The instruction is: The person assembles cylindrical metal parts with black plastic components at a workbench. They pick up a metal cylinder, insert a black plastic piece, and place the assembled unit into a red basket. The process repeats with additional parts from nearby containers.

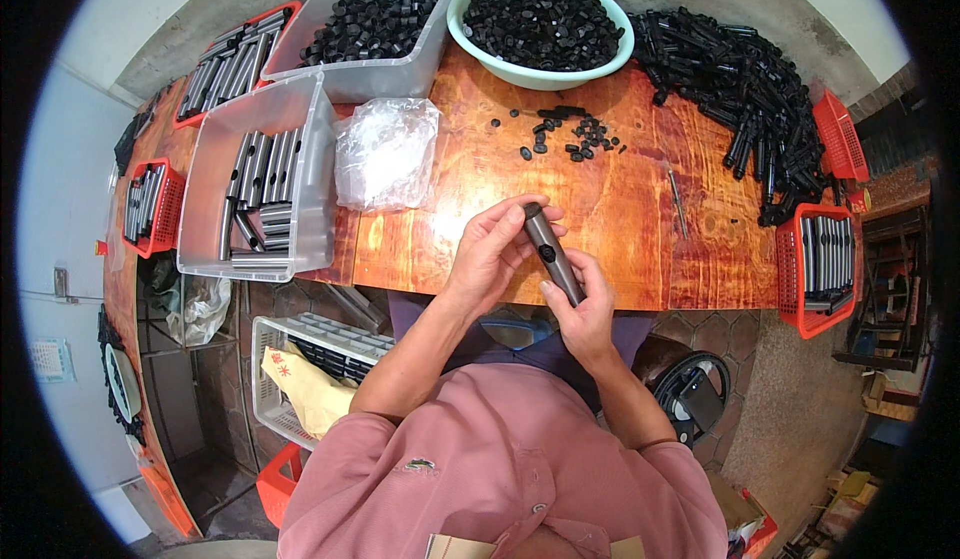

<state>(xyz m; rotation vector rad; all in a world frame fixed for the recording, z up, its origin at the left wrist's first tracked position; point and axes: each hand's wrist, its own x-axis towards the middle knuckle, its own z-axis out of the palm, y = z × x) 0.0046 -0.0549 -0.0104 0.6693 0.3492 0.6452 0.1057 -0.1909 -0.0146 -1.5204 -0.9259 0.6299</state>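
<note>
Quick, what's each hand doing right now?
Left hand: closed on the dark tube, near its far end.
Right hand: closed on the same tube's near end.

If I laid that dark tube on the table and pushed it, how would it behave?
The dark tube would probably roll, since its sides look rounded. It seems stiff, straight between left hand and right hand. Its smooth sheen suggests some slipperiness.

The tube (564, 271) looks smooth (metallic), the table (625, 199) glossy wood.

Dark tube (562, 270), side-holed, glossy, held aslant
</note>
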